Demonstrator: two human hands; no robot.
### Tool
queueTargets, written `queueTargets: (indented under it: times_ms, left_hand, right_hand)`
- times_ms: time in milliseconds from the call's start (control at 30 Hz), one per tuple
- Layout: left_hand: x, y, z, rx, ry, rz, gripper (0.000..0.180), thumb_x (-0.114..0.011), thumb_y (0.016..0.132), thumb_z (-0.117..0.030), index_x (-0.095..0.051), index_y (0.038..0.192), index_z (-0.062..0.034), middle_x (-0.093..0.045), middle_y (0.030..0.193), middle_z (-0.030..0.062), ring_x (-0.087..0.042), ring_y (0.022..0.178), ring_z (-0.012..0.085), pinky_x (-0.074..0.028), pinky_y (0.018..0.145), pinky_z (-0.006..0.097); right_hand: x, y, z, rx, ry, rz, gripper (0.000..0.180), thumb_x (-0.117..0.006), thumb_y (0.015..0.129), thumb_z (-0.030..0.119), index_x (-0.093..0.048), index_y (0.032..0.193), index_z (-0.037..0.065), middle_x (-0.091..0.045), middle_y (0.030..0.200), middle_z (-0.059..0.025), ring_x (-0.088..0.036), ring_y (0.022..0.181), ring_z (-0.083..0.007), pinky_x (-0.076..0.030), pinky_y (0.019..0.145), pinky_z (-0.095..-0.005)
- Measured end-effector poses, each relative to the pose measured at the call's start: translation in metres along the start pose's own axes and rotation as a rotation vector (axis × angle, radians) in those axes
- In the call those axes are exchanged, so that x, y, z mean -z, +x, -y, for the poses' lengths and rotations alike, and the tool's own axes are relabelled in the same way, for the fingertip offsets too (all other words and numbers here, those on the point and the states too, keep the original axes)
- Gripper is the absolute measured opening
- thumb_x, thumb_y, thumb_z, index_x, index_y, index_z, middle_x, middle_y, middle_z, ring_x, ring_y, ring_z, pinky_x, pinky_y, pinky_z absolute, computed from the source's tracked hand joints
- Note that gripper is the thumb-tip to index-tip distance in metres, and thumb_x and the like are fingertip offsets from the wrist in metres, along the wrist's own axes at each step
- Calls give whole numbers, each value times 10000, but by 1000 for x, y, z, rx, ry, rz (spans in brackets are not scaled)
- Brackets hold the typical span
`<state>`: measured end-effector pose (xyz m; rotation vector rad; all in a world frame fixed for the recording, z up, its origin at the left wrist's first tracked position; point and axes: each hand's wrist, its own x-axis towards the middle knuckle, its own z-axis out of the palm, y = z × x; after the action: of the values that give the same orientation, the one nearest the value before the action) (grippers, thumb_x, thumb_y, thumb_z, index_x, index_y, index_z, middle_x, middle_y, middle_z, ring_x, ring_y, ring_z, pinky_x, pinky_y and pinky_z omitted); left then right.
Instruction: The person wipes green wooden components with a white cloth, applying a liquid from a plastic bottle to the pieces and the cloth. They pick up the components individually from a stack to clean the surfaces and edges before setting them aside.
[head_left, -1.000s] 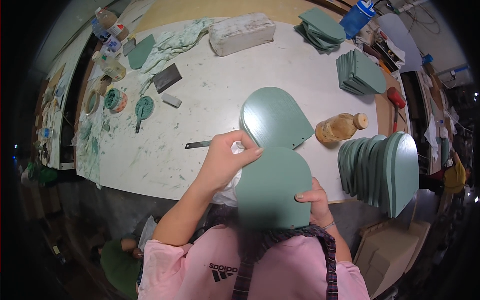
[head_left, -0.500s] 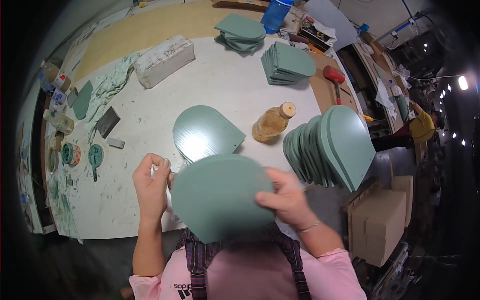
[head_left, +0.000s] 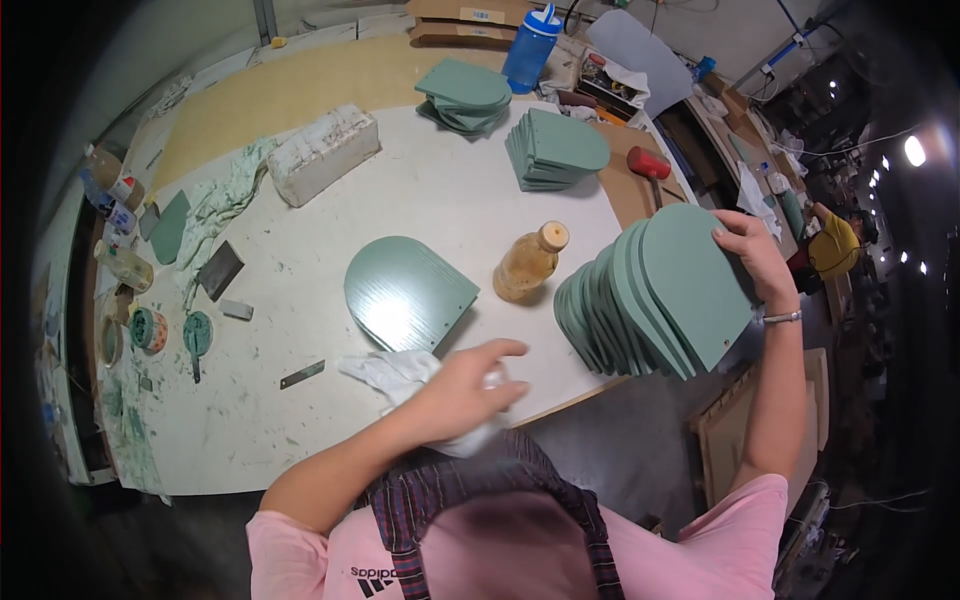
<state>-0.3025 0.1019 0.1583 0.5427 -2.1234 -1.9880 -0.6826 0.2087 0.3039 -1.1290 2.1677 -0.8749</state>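
Note:
My right hand [head_left: 755, 255] grips the upper right edge of the front green round-topped panel [head_left: 695, 290], thumb on its face. That panel leans at the front of a row of similar panels [head_left: 590, 310] at the table's right edge. My left hand [head_left: 470, 392] is near the table's front edge, thumb and forefinger spread. A crumpled white cloth [head_left: 385, 372] runs under and around it and seems held by the other fingers, which are mostly hidden. Beyond it lies a glossy green panel [head_left: 405, 290], flat on the table. A capped bottle of amber liquid [head_left: 525, 265] stands between panel and row.
Farther back are two stacks of green panels [head_left: 560, 145], a blue bottle [head_left: 530, 50], a red mallet [head_left: 650, 163] and a stained white block [head_left: 325, 155]. On the left sit an open tub of green paste [head_left: 150, 330], a dark sanding block [head_left: 220, 270] and a metal strip [head_left: 302, 374].
The panel my right hand held in front of me is no longer there; that hand has moved right to the leaning row. My left hand has shifted right with the white cloth.

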Motion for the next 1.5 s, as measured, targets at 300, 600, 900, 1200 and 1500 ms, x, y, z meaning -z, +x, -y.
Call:
queueTargets:
  times_ms: [300, 600, 900, 1200, 1500]
  left_hand:
    - [-71, 90, -47, -177, 255, 56, 572, -618, 884, -181, -376, 1260, 175, -635, 880, 331, -651, 890, 446, -513, 804, 437]
    - [-21, 62, -51, -126, 274, 86, 489, -622, 897, -206, -531, 1317, 27, -661, 834, 242, -671, 785, 329, -522, 747, 384]
    - [105, -89, -93, -378, -214, -961, 231, -597, 914, -138, -606, 1078, 24, -477, 691, -28, -416, 529, 15, -306, 453, 167]
    - [70, -10, 79, -130, 1035, -512, 572, -625, 898, -197, -434, 1417, -49, -474, 1421, 159, -535, 1183, 314, -412, 1039, 497]
    - [153, -36, 123, 73, 455, -1127, 278, -559, 923, -52, -660, 1171, 24, -686, 1035, 170, -649, 952, 231, -493, 868, 310]
  right_hand:
    - [-10, -15, -33, 10, -88, 64, 409, -634, 922, 194, -592, 1250, -47, -638, 1049, -39, -546, 962, -115, -439, 882, -268]
    - [-27, -43, -17, 246, -467, -358, 460, -670, 834, 123, -585, 1249, -55, -647, 1236, -197, -601, 1180, -291, -434, 1013, -343]
    - [-243, -37, 17, 488, 14, 249, 604, -729, 797, 157, -527, 1335, -26, -526, 1368, -225, -496, 1294, -344, -373, 1095, -389]
    - [-356, 40, 12, 244, -148, 202, 601, -752, 783, 269, -534, 1228, -71, -606, 1226, -253, -573, 1148, -417, -460, 983, -445]
    - [-348, 69, 6, 401, -340, 111, 603, -823, 685, 252, -553, 1104, -88, -663, 866, -213, -656, 833, -407, -525, 818, -445]
